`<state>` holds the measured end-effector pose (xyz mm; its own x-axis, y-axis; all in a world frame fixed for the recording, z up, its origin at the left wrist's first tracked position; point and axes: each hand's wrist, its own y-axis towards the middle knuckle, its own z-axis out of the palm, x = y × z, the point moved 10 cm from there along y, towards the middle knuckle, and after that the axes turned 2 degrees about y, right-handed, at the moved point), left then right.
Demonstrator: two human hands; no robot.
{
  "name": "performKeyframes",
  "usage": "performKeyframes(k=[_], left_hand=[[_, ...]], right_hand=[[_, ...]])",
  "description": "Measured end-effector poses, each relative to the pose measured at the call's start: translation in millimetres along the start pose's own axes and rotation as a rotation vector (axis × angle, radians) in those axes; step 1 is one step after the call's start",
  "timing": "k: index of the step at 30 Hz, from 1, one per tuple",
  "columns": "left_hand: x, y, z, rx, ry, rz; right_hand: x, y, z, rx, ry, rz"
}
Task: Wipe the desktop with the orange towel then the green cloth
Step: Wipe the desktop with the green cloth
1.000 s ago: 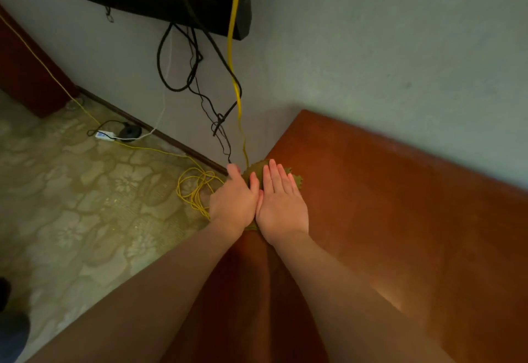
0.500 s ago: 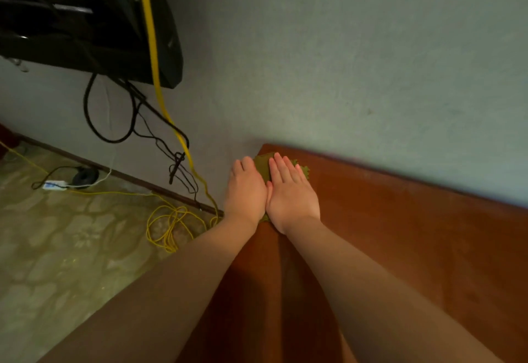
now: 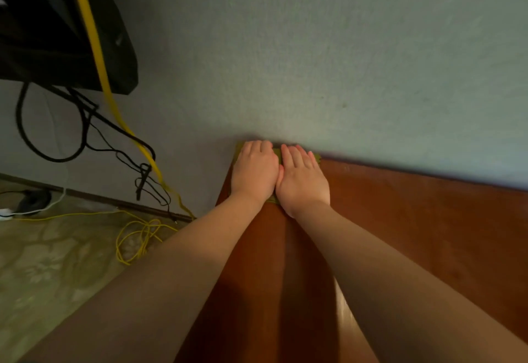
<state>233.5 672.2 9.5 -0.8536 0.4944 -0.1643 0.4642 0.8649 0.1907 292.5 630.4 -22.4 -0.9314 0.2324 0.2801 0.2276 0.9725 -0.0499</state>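
Note:
The green cloth (image 3: pixel 276 153) lies flat on the reddish-brown desktop (image 3: pixel 414 219), in its far left corner against the wall. Both my hands cover most of it, side by side. My left hand (image 3: pixel 255 173) presses on the cloth's left part with its fingers bent down at the wall. My right hand (image 3: pixel 302 180) presses on the right part with fingers straight and together. Only thin strips of cloth show around and between the hands. The orange towel is not in view.
A grey-green wall (image 3: pixel 343 62) borders the desktop's far edge. A black wall-mounted device (image 3: pixel 57 34) hangs at upper left with black cables (image 3: pixel 85 134) and a yellow cable (image 3: pixel 114 99) trailing down. Coiled yellow cable (image 3: pixel 137 239) lies on the patterned floor (image 3: pixel 43 262).
Both hands have pushed the green cloth forward along the desktop's left edge until it reached the wall. The left fingers have curled down.

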Motion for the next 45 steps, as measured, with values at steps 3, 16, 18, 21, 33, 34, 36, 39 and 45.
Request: performKeyframes(k=[3,16,18,21,33,34,36,39,45], left_hand=[[-11,-5,11,-0.005,-0.029,0.05],[-20,-69,20,0.174,-0.001,0.076],[-22,-79,17,0.18,-0.001,0.078],[-23,-93,15,0.188,0.026,0.073],[-33,-176,1,0.212,0.072,0.05],[-34,-183,0,0.212,0.077,0.049],[-36,-199,-3,0.209,0.087,0.05],[-36,-225,-7,0.207,0.093,0.046],[-35,-276,-17,0.213,0.106,0.031]], right_hand=[[-12,-13,-2,0.0,-0.026,0.043],[-8,-83,9,0.012,-0.076,0.096],[-6,-92,10,0.015,-0.08,0.098],[-4,-105,12,0.031,-0.089,0.093],[6,-185,25,0.05,-0.097,0.074],[7,-193,26,0.053,-0.096,0.072],[10,-208,26,0.049,-0.087,0.065],[16,-232,28,0.042,-0.081,0.056],[31,-282,33,0.042,-0.055,0.043]])
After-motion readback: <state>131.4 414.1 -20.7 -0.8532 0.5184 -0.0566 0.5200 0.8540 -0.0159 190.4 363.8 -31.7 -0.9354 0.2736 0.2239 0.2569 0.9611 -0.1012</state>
